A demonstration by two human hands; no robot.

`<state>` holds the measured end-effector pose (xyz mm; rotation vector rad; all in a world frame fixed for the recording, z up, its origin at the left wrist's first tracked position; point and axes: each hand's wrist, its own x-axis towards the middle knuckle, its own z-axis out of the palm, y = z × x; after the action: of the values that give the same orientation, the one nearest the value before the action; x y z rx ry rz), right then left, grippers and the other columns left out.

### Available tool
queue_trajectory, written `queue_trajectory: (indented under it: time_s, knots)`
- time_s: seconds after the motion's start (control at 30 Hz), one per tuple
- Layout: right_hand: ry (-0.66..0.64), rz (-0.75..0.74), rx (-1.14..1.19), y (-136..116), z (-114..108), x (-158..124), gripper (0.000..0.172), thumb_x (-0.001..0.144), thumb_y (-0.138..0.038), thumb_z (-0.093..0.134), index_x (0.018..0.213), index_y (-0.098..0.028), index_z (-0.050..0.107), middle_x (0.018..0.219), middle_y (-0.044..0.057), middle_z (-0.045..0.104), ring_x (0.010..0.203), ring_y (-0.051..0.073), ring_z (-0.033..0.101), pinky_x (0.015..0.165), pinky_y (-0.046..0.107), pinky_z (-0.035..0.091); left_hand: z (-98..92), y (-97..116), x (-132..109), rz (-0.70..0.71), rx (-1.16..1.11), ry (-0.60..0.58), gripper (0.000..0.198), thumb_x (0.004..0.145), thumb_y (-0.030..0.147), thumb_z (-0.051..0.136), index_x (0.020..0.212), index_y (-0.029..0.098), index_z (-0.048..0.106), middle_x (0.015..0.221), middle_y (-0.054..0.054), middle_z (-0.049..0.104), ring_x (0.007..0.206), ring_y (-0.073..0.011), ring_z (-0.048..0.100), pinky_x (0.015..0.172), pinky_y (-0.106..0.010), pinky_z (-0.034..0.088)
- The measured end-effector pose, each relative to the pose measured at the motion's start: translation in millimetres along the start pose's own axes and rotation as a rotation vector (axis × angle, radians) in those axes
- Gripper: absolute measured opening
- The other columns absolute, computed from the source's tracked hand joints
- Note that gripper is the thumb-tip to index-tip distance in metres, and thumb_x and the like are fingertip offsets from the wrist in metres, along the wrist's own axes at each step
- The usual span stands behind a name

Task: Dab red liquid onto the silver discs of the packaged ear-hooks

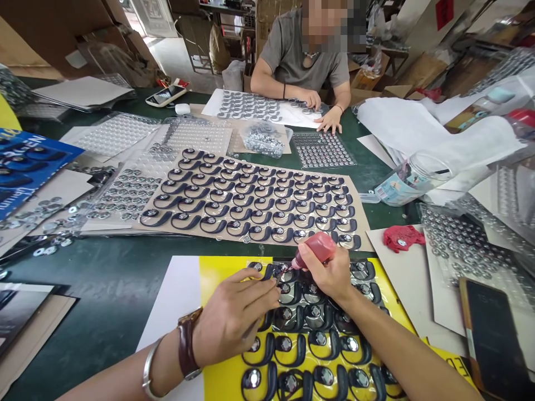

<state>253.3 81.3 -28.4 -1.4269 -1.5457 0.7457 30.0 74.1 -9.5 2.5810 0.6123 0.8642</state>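
Note:
My right hand (pixel 334 273) is closed round a small red squeeze bottle (pixel 317 247), its narrow nozzle pointing down and left. Under the nozzle lie rows of black hook-shaped pieces (pixel 324 345), each with a shiny faceted silver stud. They rest on a clear film over a yellow and white sheet (pixel 225 373). My left hand (pixel 234 312) is closed, its fingertips close to the nozzle. What looks like thin metal tweezers (pixel 278 277) shows at those fingertips; the hand hides most of it.
Ahead lies a brown board (pixel 359 217) with more hook-shaped pieces. A co-worker (pixel 301 72) sits across the green table (pixel 104 289). Stud trays (pixel 324 149), a plastic cup (pixel 412 178), a red cloth (pixel 402 238) and a phone (pixel 493 334) stand or lie about.

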Motion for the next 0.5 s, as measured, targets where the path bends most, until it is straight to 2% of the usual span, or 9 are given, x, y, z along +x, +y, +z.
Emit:
queue_trajectory:
  time_s: [0.13,0.23,0.33,0.4,0.43,0.5]
  knots:
    - [-0.002,-0.008,0.037,0.9,4.8,-1.3,0.014,0.083,-0.03,0.06,0.077,-0.018,0.065,0.061,0.002,0.069,0.055,0.015,0.064,0.061,0.029,0.054,1.5,-8.9,-1.0,-0.108,-0.124,0.058,0.028,0.084,0.003,0.05,0.107,0.016,0.061,0.099,-0.007,0.071,0.089,-0.0161,0.068,0.083,-0.036,0.053]
    - [0.024,0.027,0.25,-0.4,5.0,0.7,0.015,0.083,-0.032,0.061,0.079,-0.018,0.063,0.059,0.0,0.066,0.052,0.015,0.064,0.053,0.028,0.054,1.4,-12.6,1.1,-0.158,-0.152,0.08,0.024,0.087,0.007,0.052,0.106,0.017,0.062,0.096,-0.006,0.072,0.086,-0.0151,0.068,0.081,-0.033,0.054]
    - [0.178,0.114,0.49,-2.9,-5.9,9.1,0.019,0.084,-0.037,0.06,0.08,-0.018,0.061,0.056,-0.001,0.064,0.046,0.014,0.063,0.04,0.023,0.049,-9.1,-8.1,-1.3,-0.182,-0.161,0.102,0.025,0.087,0.008,0.054,0.108,0.019,0.062,0.098,-0.004,0.072,0.089,-0.0153,0.067,0.082,-0.032,0.054]
    - [0.249,0.197,0.552,-4.1,-18.6,17.6,0.027,0.085,-0.04,0.06,0.073,-0.017,0.06,0.051,-0.001,0.063,0.041,0.012,0.06,0.034,0.019,0.043,-22.1,-0.6,-10.4,-0.227,-0.18,0.114,0.025,0.089,0.011,0.053,0.11,0.02,0.061,0.102,-0.004,0.071,0.096,-0.0158,0.066,0.085,-0.031,0.054]
    - [0.233,0.25,0.584,-4.2,-25.2,22.0,0.031,0.085,-0.043,0.059,0.069,-0.016,0.059,0.049,-0.001,0.062,0.038,0.012,0.059,0.032,0.018,0.041,-28.8,3.7,-17.8,-0.274,-0.2,0.112,0.023,0.091,0.013,0.05,0.11,0.02,0.061,0.105,-0.005,0.07,0.1,-0.0164,0.065,0.087,-0.031,0.054]
    - [0.135,0.364,0.662,-3.5,-36.9,30.3,0.038,0.084,-0.047,0.058,0.065,-0.015,0.058,0.046,0.0,0.06,0.034,0.01,0.056,0.03,0.017,0.039,-39.1,11.2,-37.3,-0.529,-0.388,0.117,0.031,0.098,0.02,0.031,0.105,0.02,0.062,0.12,-0.006,0.063,0.113,-0.0175,0.059,0.09,-0.032,0.054]
